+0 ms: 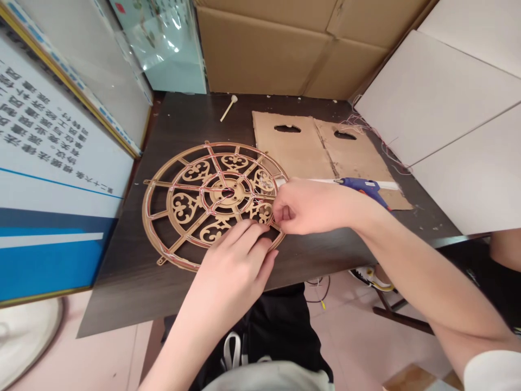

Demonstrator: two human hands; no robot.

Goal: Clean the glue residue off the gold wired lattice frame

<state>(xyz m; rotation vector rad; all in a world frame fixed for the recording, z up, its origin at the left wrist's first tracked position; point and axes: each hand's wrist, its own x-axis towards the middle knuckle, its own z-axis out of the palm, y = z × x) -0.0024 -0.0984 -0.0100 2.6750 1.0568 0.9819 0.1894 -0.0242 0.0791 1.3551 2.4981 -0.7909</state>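
A round gold ornamental frame (185, 237) with openwork scroll panels lies flat on the table. Thin red and white wires (220, 168) run along its rings and spokes. My left hand (238, 258) is over the frame's near right edge, fingers curled together and thumb close to the rim. My right hand (305, 206) is closed in a pinch at the frame's right edge, just beyond my left fingertips. Whatever the right fingers hold is hidden by the hand. Behind my right wrist, a blue glue gun (364, 187) rests on its side on flattened cardboard.
The dark table (122, 271) carries the cardboard sheet (285, 144) with two cut-out slots. A small stick (228, 108) with a pale tip lies at the back. Loose wires (362, 122) tangle by the white panels (448, 81). Framed boards (61, 163) stand at the left.
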